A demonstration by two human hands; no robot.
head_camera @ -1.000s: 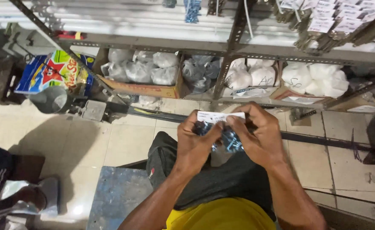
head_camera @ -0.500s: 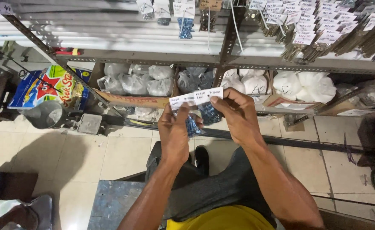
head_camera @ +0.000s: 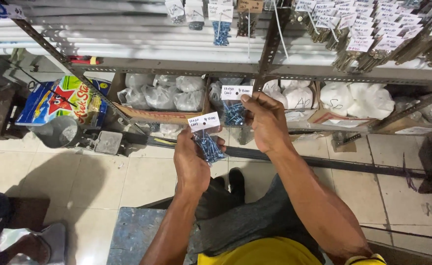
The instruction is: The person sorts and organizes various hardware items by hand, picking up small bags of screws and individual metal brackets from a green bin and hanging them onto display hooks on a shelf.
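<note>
My left hand [head_camera: 191, 162] holds a small clear packet of blue screws [head_camera: 207, 145] with a white paper label on top. My right hand [head_camera: 267, 122] is raised higher and pinches a second packet of blue screws [head_camera: 234, 113] by its white label. The two packets are apart, the right one up and to the right of the left one. Both hang in front of a metal shelf rack [head_camera: 324, 73].
The rack's low shelf holds cardboard boxes of white plastic bags [head_camera: 162, 93]. Labelled packets and brass hardware hang along the top [head_camera: 373, 34]. White pipes lie on the upper shelf. A colourful box [head_camera: 59, 100] and a grey bucket [head_camera: 56, 132] stand left. Another person's foot [head_camera: 24, 240] is at lower left.
The packets were held together in both hands near my lap, then lifted toward the shelf. Now they are separated, one in each hand, the right one raised higher.
</note>
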